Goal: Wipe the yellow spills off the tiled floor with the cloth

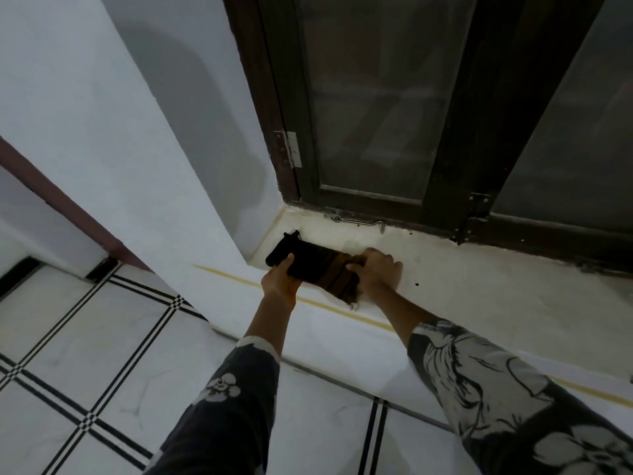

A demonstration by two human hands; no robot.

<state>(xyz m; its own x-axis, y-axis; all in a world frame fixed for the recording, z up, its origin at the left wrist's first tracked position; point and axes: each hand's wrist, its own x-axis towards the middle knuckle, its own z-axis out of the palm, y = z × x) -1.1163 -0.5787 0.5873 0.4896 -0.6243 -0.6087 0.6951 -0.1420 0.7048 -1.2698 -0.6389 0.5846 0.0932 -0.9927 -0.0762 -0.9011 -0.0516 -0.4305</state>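
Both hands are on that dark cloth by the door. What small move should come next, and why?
Probably draw the cloth toward the person, along the yellow streak. The left hand and right hand grip its ends over the pale ledge, and only its frayed end reaches the streak.

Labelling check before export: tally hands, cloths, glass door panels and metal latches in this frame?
hands: 2 (left hand, right hand)
cloth: 1
glass door panels: 2
latch: 1
Total: 6
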